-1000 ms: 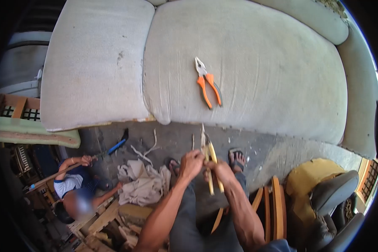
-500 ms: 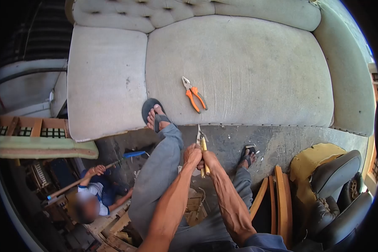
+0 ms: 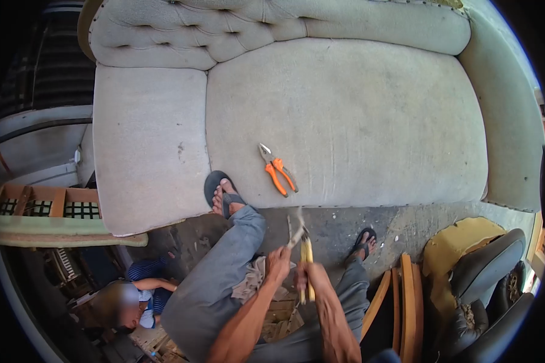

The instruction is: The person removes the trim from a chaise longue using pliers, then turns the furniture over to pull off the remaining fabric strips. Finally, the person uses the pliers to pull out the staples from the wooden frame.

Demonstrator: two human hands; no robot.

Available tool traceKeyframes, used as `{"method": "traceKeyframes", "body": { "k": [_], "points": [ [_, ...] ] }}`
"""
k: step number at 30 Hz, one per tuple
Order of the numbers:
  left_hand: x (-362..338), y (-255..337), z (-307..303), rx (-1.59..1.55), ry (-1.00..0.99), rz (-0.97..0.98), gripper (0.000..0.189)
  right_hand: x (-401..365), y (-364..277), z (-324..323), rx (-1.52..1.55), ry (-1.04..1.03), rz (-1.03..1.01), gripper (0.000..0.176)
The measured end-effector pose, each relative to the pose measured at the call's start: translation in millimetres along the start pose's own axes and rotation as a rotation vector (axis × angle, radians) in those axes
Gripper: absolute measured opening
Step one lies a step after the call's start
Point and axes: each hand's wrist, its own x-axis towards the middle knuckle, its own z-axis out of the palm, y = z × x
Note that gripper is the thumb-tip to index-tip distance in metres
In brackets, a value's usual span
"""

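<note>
My left hand [image 3: 278, 264] is closed round a thin greyish metal tool [image 3: 295, 236], whose tip is blurred just off the front edge of a pale sofa [image 3: 357, 121]. To its right, my right hand [image 3: 309, 273] grips a yellow-handled tool [image 3: 307, 251], its two handles showing above and below the fingers. The tool heads nearly meet, and motion blur hides whether they touch. Orange-handled pliers [image 3: 277, 170] lie on the sofa seat, beyond my hands. My sandalled foot [image 3: 226, 196] rests on the seat's front edge.
Another person [image 3: 133, 302] crouches at the lower left, near wooden pieces. An upturned green-edged frame [image 3: 54, 221] stands at the left. Wooden strips [image 3: 409, 302], yellow foam [image 3: 451, 248] and dark cushions [image 3: 487, 260] are at the lower right. My other foot [image 3: 364, 243] is on the floor.
The view has tilted, so the sofa and pliers appear lower. My hands have moved slightly apart, and the tools have separated. The other person's raised hand and long pole no longer show.
</note>
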Motion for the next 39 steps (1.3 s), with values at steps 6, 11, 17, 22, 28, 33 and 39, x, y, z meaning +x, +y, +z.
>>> {"method": "traceKeyframes", "body": {
  "k": [6,11,17,22,28,33,39],
  "points": [
    [-87,96,31,-0.306,-0.166,-0.195,0.037,-119,-32,-64,-0.16,0.003,0.051,0.026],
    [-61,112,-25,-0.127,-0.124,-0.039,0.03,-85,-19,-86,-0.564,0.008,-0.073,0.022],
    [-55,116,-38,0.117,-0.044,0.585,0.02,19,-42,-90,-0.485,-0.008,-0.123,0.025],
    [-31,124,-38,-0.18,-0.346,0.495,0.018,60,-72,-69,-0.126,-0.252,-0.08,0.033],
    [-17,123,-41,-0.34,-0.279,0.338,0.032,46,-71,-51,-0.09,-0.277,-0.071,0.039],
    [-3,118,-20,-0.576,-0.399,0.114,0.036,50,-58,-45,-0.03,-0.126,-0.124,0.017],
    [-54,161,-14,-0.842,-0.411,0.021,0.036,-21,-79,-47,-0.139,0.032,-0.16,0.009]
  ]
}}
